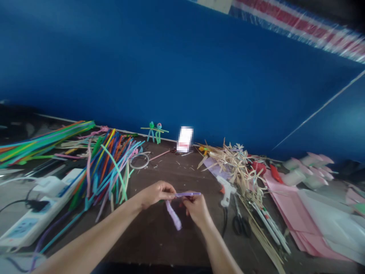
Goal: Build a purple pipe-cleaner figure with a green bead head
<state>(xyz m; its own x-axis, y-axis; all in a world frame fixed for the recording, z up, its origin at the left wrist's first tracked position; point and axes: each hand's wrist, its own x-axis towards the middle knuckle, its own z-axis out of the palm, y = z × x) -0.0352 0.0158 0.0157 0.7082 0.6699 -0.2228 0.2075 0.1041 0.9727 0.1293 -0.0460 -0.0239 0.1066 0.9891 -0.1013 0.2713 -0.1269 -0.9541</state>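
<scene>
Pinching a purple pipe cleaner [182,201] over the middle of a dark worktop [159,236], seen from the head camera: left hand [155,193] closing its grip on the near end of the stem, fingertips bunched tight; right hand [196,208] closing its grip from below on the same stem, the far end poking out level to the right past the thumb. Hanging down between the two hands, a fuzzy lilac tail of that same piece, reaching just short of the worktop surface. Lying fanned out to the left, a heap of multicoloured pipe cleaners [110,167], beside a white power strip [37,213] with a black plug in it. Resting near that heap, a ring of clear tape [139,161]. Standing at the back against the blue wall [182,76], two small pipe-cleaner figures [154,132]. Sitting just right of the hands, a white glue gun [226,189], black-handled scissors [238,219], a tangle of straw-coloured strips [236,163], white pens [268,224] and pink paper sheets [288,205].
</scene>
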